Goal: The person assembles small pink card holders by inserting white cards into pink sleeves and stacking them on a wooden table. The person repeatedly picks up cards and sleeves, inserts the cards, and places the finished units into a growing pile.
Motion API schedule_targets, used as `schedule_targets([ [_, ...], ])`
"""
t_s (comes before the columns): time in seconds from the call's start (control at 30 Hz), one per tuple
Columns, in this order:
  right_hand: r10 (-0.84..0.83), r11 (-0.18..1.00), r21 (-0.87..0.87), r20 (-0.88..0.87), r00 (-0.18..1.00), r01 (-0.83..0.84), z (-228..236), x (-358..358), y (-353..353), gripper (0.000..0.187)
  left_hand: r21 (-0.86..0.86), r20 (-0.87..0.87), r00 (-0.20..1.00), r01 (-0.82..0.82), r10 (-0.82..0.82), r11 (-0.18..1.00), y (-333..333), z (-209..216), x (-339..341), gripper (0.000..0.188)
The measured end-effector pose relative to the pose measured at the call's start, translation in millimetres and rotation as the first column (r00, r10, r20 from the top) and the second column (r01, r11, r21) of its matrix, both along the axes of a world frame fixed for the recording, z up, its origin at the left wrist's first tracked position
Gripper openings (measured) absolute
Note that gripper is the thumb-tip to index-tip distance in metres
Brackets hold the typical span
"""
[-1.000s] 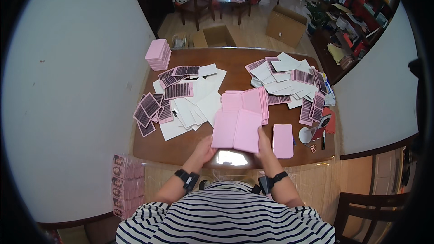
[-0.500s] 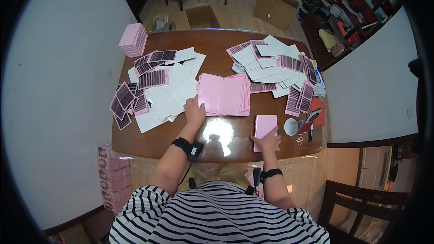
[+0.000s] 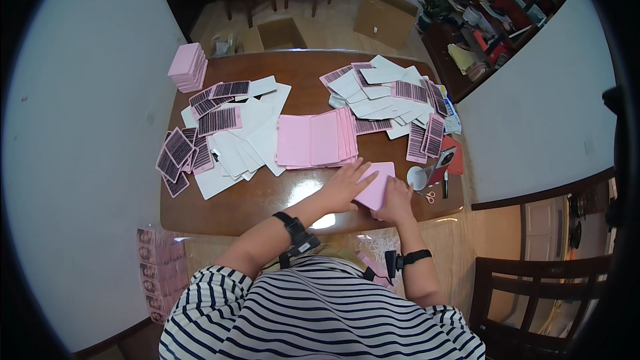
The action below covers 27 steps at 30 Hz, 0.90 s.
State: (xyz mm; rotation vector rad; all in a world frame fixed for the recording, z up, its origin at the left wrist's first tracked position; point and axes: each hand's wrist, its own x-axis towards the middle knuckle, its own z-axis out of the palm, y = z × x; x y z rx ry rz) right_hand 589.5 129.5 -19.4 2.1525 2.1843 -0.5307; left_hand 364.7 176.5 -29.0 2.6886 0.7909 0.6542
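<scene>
A closed pink book-shaped cover (image 3: 377,185) is tilted over the near right part of the table, between my two hands. My left hand (image 3: 341,188) grips its left side, fingers over the top face and thumb near the lower edge. My right hand (image 3: 397,201) grasps the right side and near corner; some of its fingers are hidden underneath. Just beyond my hands lies a stack of opened pink covers (image 3: 310,139), spread flat with their edges fanned out to the right.
White sheets and black-striped pink cards form a left pile (image 3: 230,150) and a right pile (image 3: 377,100). Pink blocks (image 3: 188,68) are stacked at the far left corner. A white cup (image 3: 417,177), phone (image 3: 447,157), scissors (image 3: 430,195) and black marker (image 3: 445,185) lie at right.
My left hand has left the stack of opened covers and moved right onto the closed pink cover. That cover has been turned and tilted between both hands. The view has shifted slightly.
</scene>
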Motion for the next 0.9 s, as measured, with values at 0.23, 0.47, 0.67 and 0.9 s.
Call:
schedule_targets([
  [0.23,0.130,0.926,0.361,-0.033,0.991,-0.109,50.3,-28.5,0.2,0.122,-0.594,-0.057,0.998,-0.014,-0.025,0.804,15.7,15.7,-24.2,0.130],
  [0.47,-0.323,0.940,-0.313,-0.944,-0.066,-0.133,9.3,-89.3,-6.9,0.121,-0.890,0.416,0.901,0.377,0.118,0.256,-25.4,15.6,-70.8,0.113],
  [0.67,-0.368,0.929,-0.366,-0.913,-0.176,-0.045,2.0,-142.7,-13.1,0.079,-0.857,0.475,0.826,0.356,0.303,0.372,-57.9,28.5,-88.0,0.092],
  [0.9,-0.297,0.953,-0.300,-0.952,-0.079,0.030,4.8,-158.5,-11.2,0.074,-0.811,0.449,0.825,0.216,0.342,0.544,-67.2,50.3,-104.2,0.049],
])
